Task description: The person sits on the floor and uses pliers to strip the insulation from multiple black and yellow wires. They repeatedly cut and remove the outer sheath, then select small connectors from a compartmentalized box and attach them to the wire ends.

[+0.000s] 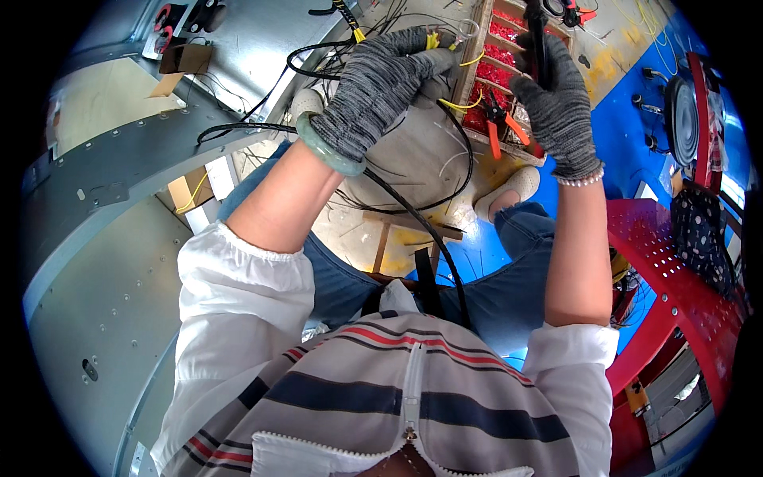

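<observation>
My left hand, in a grey knitted glove, is closed around thin wires with yellow sleeves at its fingertips. A black cable runs from below that wrist down to my lap, and more of it loops beside the hand. My right hand, gloved likewise, is wrapped around a dark, long-shaped tool; its exact kind does not show. Between the hands stands a divided wooden box holding small red parts. Orange-handled pliers lie at the box's near end, close to my right hand.
A grey metal cabinet frame curves along the left. Red perforated metal stands at the right, near a dark patterned bag. Another red-handled tool lies beyond my right hand. Wire scraps lie on the floor by my shoes.
</observation>
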`<state>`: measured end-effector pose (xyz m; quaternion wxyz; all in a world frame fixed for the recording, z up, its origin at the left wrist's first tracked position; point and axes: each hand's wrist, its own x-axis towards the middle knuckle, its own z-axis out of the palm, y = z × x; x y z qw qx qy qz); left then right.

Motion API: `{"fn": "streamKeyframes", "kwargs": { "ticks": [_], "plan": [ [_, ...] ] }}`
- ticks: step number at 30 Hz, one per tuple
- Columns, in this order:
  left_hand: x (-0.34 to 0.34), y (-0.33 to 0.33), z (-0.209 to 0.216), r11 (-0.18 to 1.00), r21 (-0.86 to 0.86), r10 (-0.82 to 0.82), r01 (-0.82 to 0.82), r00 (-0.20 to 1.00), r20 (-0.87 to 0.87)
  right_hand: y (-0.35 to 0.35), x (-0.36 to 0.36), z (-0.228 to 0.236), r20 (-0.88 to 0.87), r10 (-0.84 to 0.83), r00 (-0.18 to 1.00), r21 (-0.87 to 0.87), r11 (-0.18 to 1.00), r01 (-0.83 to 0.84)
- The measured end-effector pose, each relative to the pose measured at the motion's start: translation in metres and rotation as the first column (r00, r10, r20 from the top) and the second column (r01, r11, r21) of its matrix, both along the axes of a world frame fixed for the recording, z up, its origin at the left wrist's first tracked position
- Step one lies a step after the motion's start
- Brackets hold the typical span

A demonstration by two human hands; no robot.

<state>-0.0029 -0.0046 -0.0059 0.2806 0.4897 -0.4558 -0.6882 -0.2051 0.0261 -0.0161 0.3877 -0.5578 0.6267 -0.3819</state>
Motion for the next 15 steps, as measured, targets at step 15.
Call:
{"fn": "streamKeyframes", "kwargs": {
  "ticks": [15],
  "plan": [
    [0.005, -0.006, 0.002, 0.985, -0.144, 0.119, -0.097, 0.981, 0.155, 0.021, -0.008, 0.009, -0.541, 0.216, 0.813, 0.094, 0.976, -0.196]
  ]
}}
